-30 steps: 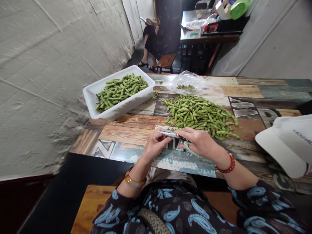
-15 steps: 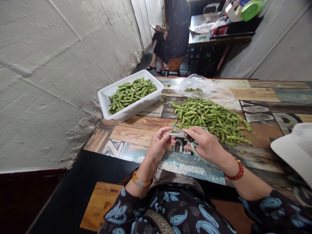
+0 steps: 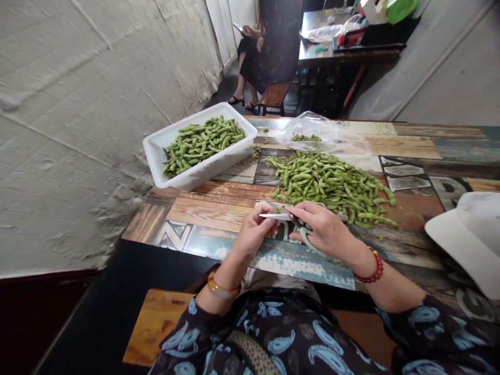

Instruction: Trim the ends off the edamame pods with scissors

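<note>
My right hand [image 3: 322,226] is closed around a pair of scissors [image 3: 275,215] with pale green handles, the blades pointing left. Pinched in the fingers of my left hand [image 3: 253,229] is an edamame pod [image 3: 278,211], mostly hidden by the blades and fingers. The blades lie across the pod at my left fingertips. Just beyond my hands spreads a heap of green edamame pods [image 3: 332,182] on the table. To the left, a white plastic tub [image 3: 199,177] holds many more pods [image 3: 207,143].
A clear plastic bag [image 3: 344,146] with green trimmings lies behind the heap. A white cap [image 3: 469,234] sits at the right on the patterned table [image 3: 219,208]. Farther back, a person [image 3: 279,47] sits on a wooden stool [image 3: 275,95] beside another table [image 3: 312,54].
The view has shifted slightly, so everything sits a little further left and higher. The scissor blades have come closer together at my left fingertips.
</note>
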Motion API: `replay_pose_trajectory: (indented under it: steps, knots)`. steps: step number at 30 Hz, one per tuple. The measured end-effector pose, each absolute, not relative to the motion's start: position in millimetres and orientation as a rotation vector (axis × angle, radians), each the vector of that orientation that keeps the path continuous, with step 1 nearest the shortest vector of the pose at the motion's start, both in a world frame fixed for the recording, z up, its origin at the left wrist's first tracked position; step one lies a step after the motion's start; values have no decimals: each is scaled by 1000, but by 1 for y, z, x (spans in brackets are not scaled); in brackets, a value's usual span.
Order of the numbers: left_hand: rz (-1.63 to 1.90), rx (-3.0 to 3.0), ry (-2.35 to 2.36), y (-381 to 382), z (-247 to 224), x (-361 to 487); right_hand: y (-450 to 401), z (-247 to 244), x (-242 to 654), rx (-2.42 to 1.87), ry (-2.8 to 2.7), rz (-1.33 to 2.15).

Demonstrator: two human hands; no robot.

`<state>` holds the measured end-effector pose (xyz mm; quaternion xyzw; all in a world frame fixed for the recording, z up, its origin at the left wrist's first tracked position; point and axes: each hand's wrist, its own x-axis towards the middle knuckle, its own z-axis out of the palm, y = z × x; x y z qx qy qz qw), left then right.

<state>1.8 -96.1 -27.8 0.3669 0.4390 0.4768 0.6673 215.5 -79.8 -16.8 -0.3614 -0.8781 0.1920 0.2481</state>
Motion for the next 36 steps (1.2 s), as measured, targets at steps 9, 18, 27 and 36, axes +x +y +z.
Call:
replay_pose_trajectory:
  steps: [9, 18, 27, 36]
  knots:
    - [1111, 907, 1016, -95, -40, 2, -81, -14, 215, -972, -2364, 533]
    - [1127, 974, 1043, -97, -37, 2, -82, -13, 215, -962, -2368, 579]
    - [1109, 1023, 1013, -97, -36, 0, -83, -12, 213, -979, -2390, 526]
    - [1034, 1045, 996, -97, -35, -1, -84, -12, 214, -964, -2425, 427]
